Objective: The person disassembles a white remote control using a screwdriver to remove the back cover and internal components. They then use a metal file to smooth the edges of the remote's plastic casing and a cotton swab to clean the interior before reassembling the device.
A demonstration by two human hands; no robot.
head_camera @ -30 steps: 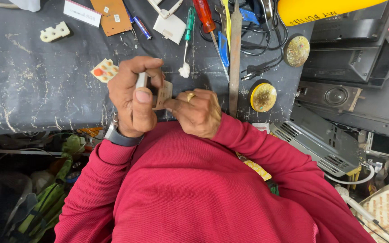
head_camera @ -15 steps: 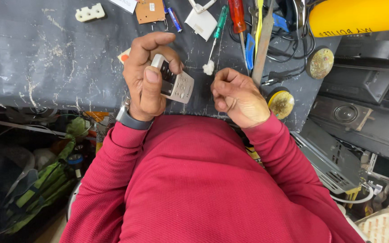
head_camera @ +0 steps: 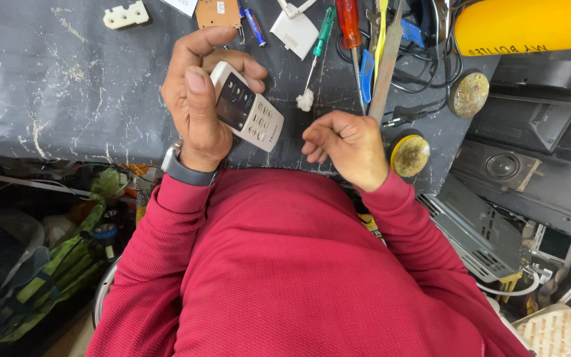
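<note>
Left hand (head_camera: pixel 196 99) wrapped around white remote control (head_camera: pixel 246 107), thumb along its edge, buttons facing up. Right hand (head_camera: pixel 348 147) just beside, loosely curled, holding nothing visible. Green screwdriver (head_camera: pixel 318 41) and red screwdriver (head_camera: pixel 349 23) beyond fingers on dark table (head_camera: pixel 47 86).

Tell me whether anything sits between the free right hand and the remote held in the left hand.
Nothing visible does. The right hand hangs loosely curled just right of the white remote, which the left hand grips; only bare dark worktop shows in the gap between them.
</note>
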